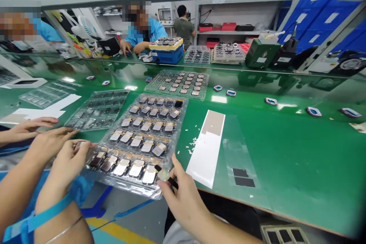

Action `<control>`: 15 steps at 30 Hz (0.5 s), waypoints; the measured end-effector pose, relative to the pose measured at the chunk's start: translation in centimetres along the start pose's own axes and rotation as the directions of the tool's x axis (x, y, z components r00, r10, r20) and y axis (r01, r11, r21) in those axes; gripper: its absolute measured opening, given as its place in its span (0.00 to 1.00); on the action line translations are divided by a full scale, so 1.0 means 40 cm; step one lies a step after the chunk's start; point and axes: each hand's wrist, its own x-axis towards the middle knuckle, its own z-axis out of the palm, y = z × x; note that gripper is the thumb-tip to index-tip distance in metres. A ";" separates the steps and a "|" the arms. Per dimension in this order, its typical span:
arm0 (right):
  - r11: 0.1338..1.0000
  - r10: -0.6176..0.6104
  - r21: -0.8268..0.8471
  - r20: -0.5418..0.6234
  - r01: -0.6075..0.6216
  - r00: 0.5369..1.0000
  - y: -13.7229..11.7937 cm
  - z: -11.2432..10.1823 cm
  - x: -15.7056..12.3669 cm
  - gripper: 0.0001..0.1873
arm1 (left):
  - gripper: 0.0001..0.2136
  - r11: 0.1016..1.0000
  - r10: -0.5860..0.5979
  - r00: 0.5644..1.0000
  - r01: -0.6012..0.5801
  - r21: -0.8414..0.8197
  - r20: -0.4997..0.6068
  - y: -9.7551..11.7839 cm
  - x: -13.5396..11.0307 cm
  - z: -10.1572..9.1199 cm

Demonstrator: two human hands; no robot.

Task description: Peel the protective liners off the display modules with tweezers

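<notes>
My left hand (68, 162), with a blue band on its wrist, is closed at the left edge of a clear plastic tray (134, 187). The tray holds rows of small silver-faced, rounded-square parts (136, 141) with yellowish flex strips. It reaches out over the bench's front edge. My right hand (184, 194) is closed around a thin black stick (172, 183) with a pale lump near its tip, and its fingers lie against the tray's right corner. Two dark-faced parts (108, 163) sit in the nearest row.
A co-worker's hands (47, 143) are close on the left, by another clear tray (97, 110). A white strip (206, 152) with scattered white bits and a clear film (240, 156) lie right of my tray. Behind stands another filled tray (180, 84); several small framed parts (313, 111) line the bench.
</notes>
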 end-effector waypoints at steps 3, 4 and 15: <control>0.982 -0.009 0.187 -0.079 0.024 0.997 0.006 0.016 0.001 0.43 | 0.21 0.981 -0.050 0.998 0.056 -0.185 0.035 0.031 -0.019 -0.025; 0.971 0.000 0.239 -0.087 0.021 0.996 0.004 0.018 0.002 0.43 | 0.21 0.969 -0.060 0.997 0.068 -0.238 0.041 0.040 -0.023 -0.030; 0.945 -0.054 0.312 -0.158 0.102 0.986 -0.075 -0.183 -0.053 0.23 | 0.18 0.804 -0.089 0.992 0.021 -0.594 -0.085 0.074 -0.083 -0.031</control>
